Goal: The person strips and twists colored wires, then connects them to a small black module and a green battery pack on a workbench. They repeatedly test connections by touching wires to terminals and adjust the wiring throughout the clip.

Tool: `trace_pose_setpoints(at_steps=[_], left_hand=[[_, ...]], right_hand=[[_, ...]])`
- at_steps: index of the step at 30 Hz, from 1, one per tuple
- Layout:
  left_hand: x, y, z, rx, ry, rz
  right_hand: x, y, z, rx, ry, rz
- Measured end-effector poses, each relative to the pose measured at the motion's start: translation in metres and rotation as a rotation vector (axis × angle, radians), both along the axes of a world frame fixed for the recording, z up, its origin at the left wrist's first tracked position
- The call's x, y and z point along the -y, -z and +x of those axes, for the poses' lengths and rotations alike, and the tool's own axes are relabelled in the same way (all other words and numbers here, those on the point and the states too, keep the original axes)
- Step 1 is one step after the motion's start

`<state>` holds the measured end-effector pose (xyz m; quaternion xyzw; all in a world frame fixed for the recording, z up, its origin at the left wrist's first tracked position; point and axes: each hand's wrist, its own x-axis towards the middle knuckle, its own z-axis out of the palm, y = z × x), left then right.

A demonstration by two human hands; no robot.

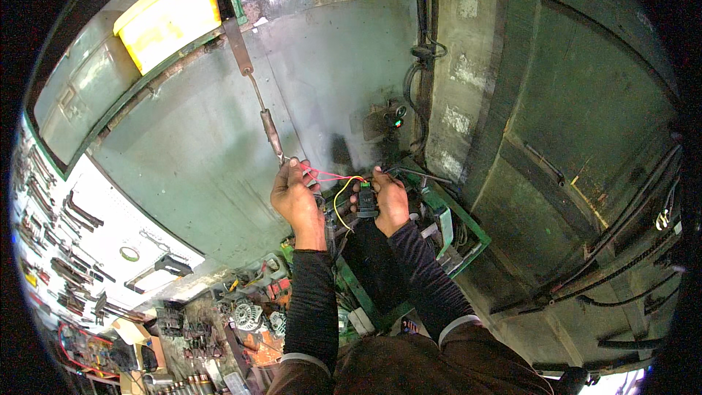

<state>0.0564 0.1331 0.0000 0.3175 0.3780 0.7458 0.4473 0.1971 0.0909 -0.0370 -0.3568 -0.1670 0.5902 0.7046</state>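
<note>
My left hand (296, 197) is closed, with its fingers pinching pink wires (333, 175). Just above those fingertips hangs a slim dark rod-like piece (271, 132), its metal lower end at or against them; whether they grip it too is unclear. In my right hand (390, 200) is a small black box-shaped electrical module (366, 201), with a green connector (365, 184) on its top. The pink wires run between the connector and my left hand. A yellow wire (338, 201) loops down from the connector to a loose end below.
A green metal frame (468, 252) holding cluttered parts stands beneath my hands. The yellow bin (172, 14) sits at upper left, near a hanging bracket (238, 47). Tools hang on the white board (117, 227). A small device with a green light (397, 123) is ahead. Parts crowd the lower left.
</note>
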Motion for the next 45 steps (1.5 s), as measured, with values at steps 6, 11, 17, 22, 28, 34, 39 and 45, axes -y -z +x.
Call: trace_pose_setpoints(at_steps=[6, 11, 17, 22, 28, 34, 39, 45], left_hand=[[0.038, 0.023, 0.009, -0.337, 0.040, 0.075], [0.080, 0.041, 0.027, -0.605, -0.038, 0.189], [0.076, 0.029, 0.025, -0.616, -0.072, 0.071], [0.068, 0.027, 0.012, -0.607, -0.067, 0.131], [0.060, 0.027, 0.010, -0.738, -0.140, 0.215], [0.062, 0.022, 0.010, -0.684, -0.075, 0.167], [0.060, 0.018, 0.008, -0.682, -0.081, 0.148], [0.059, 0.020, 0.006, -0.483, 0.030, 0.068]], right_hand=[[0.017, -0.004, 0.001, -0.126, -0.133, 0.072], [0.028, -0.003, -0.012, 0.325, 0.027, 0.205], [0.045, -0.008, -0.020, 0.320, -0.044, 0.397], [0.066, -0.017, 0.009, 0.374, -0.604, 0.569], [0.061, -0.009, 0.006, 0.617, -0.424, 0.555], [0.061, -0.001, 0.006, 0.582, -0.361, 0.571], [0.058, 0.002, -0.001, 0.314, -0.319, 0.622], [0.030, 0.025, 0.000, 0.031, -0.180, 0.140]])
